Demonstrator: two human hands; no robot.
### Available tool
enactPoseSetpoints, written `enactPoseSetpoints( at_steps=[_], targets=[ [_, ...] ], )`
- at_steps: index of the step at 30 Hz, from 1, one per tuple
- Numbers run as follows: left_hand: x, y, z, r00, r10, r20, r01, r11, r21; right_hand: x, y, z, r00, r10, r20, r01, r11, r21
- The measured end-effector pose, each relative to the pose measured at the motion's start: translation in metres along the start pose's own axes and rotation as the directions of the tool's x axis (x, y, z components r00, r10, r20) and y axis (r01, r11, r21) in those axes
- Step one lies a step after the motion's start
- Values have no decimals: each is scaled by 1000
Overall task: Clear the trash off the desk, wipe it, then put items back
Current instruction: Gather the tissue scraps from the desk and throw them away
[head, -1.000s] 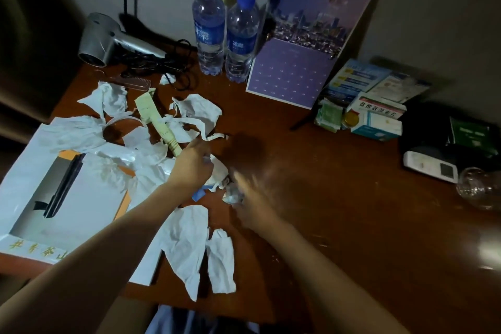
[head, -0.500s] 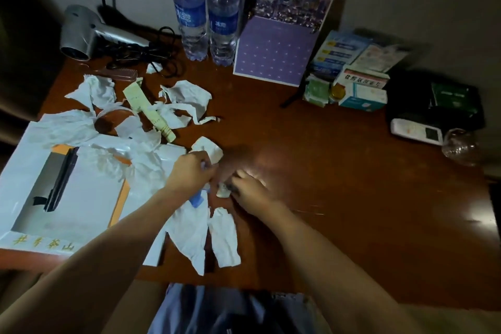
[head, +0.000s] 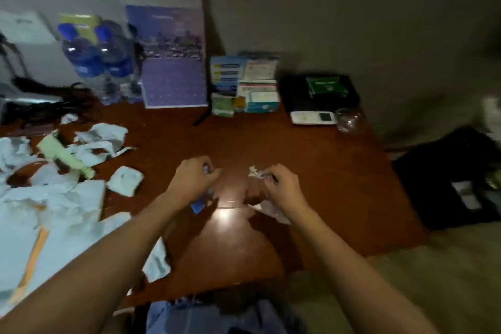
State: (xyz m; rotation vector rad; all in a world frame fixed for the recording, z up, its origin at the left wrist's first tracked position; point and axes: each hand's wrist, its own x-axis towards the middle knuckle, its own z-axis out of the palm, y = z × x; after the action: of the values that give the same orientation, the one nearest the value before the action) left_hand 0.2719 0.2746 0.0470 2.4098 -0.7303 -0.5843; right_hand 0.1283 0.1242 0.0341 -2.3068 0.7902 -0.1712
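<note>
Over the middle of the surface (head: pixel 311 160), the left hand (head: pixel 193 180) curls its fingers round a small blue-ended thing (head: pixel 198 205). The right hand (head: pixel 279 184) pinches a white paper scrap (head: pixel 254 171). More torn paper (head: pixel 100 138) litters the surface's left edge.

Arms: both forearms bare, no sleeves in view
Left hand (head: pixel 193 180): no glove
Right hand (head: pixel 280 188): no glove
Lap: blue fabric
</note>
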Motion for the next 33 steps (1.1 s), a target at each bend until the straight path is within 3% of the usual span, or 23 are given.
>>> enactPoseSetpoints(
  at_steps=[6, 13, 21, 29, 33],
  targets=[
    [-20, 168, 110, 947, 286, 146, -290, 957, 5, -67, 102, -138, 952, 115, -283, -101, 993, 63],
    [-55, 337, 210, 799, 508, 321, -503, 858, -104, -165, 211, -272, 773, 297, -561, -261, 954, 145],
    [-62, 475, 299, 629, 656, 417, -682, 723, -109, -212, 315, -349, 595, 450, -666, -362, 890, 278],
    [-3, 586, 408, 614, 629, 477, -649, 746, -150, -181, 438, -426, 599, 487, -636, -441, 863, 247],
    [35, 660, 458, 606, 635, 479, -649, 743, -164, -158, 496, -485, 648, 475, -596, -475, 863, 171]
  ],
)
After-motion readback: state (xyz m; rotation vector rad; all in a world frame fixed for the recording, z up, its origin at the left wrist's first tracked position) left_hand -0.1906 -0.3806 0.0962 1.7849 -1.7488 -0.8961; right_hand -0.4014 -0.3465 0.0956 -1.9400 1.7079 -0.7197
